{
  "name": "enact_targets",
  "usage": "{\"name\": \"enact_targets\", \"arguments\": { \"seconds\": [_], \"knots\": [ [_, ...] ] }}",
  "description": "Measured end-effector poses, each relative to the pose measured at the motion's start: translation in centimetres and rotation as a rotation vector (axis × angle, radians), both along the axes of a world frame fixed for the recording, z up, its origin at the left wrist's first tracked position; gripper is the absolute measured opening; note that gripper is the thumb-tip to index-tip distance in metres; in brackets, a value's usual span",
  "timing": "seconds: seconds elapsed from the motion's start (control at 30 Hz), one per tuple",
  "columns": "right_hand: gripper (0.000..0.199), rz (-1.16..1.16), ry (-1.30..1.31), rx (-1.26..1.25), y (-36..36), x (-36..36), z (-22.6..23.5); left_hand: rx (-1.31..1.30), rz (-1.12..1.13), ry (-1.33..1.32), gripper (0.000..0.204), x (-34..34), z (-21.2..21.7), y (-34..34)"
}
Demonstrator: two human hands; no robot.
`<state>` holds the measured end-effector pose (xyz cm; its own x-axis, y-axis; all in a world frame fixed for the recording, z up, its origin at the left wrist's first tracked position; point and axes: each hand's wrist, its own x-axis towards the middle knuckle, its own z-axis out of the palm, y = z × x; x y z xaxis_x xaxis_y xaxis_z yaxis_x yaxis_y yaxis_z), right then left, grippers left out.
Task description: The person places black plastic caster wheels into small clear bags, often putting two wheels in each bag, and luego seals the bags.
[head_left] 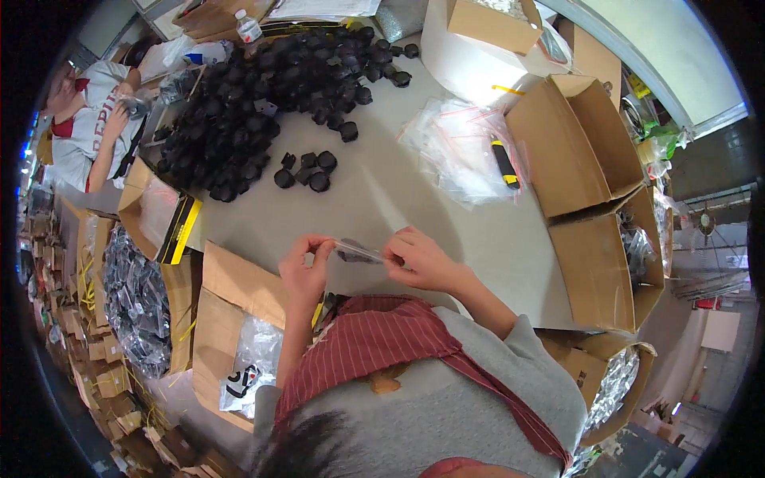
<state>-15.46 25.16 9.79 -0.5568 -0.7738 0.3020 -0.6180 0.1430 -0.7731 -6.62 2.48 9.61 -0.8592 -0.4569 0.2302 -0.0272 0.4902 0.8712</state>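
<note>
Between my hands, close to the table's near edge, is a small clear plastic bag with something dark inside; its exact kind is hard to make out. My left hand pinches the bag's left end between thumb and fingers. At the opposite end, the curled fingers of my right hand grip it. Several loose black plastic parts lie beyond my hands, apart from a large heap of similar black parts. Flat clear bags are spread to the right, with a yellow-and-black box cutter on top.
Open cardboard boxes line the table's right side. At left are a carton of bagged parts and another open box. A bottle stands behind the heap. Another person handles something at the far left.
</note>
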Motion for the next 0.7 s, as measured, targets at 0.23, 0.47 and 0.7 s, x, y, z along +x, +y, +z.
{"name": "enact_targets", "arguments": {
  "seconds": [0.23, 0.47, 0.7],
  "knots": [
    [0.017, -0.126, -0.962, -0.327, 3.8, -0.5, -0.3, 0.297, 0.053, -0.091, 0.011, -1.8, -0.6, -1.0],
    [0.009, -0.796, -0.264, -1.205, 16.6, -2.0, 7.7, 0.447, 0.06, -0.034, 0.02, 0.6, -4.3, -5.4],
    [0.008, -1.385, 0.232, -1.255, 22.8, -3.3, 8.2, 0.496, 0.069, -0.106, 0.023, 0.6, -6.7, -5.5]
  ]
}}
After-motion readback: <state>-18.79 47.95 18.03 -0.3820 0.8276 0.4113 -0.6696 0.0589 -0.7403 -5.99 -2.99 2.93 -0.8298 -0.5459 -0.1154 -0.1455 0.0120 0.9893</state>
